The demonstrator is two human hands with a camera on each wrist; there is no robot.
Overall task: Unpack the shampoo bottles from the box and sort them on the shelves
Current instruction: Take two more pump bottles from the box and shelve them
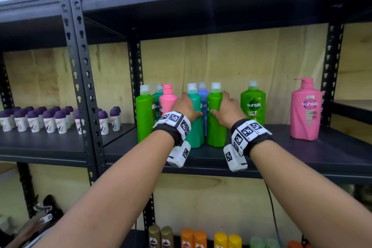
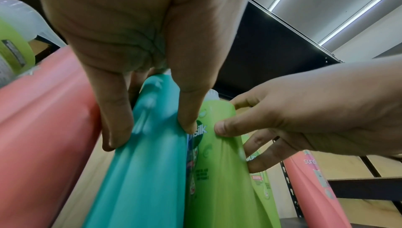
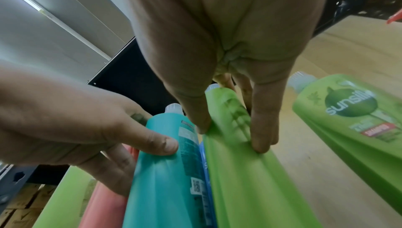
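On the middle shelf [image 1: 281, 159] of a black metal rack, both hands work in a tight cluster of shampoo bottles. The left hand [image 1: 186, 106] grips the teal bottle [image 1: 195, 119], thumb on one side and fingers curled round the other; the right hand [image 1: 227, 109] grips the green bottle [image 1: 216, 119] just beside it in the same way. A blue bottle [image 1: 203, 94] stands right behind the gap between the two. Crowding the left side are a pink bottle [image 1: 168, 98], another teal one and a tall green bottle [image 1: 145, 115]. To the right, apart from the cluster, stand a labelled green Sunsilk bottle [image 1: 253, 104] and a pink pump bottle [image 1: 306, 110]. Small purple-capped roll-ons [image 1: 50, 119] fill the neighbouring shelf bay.
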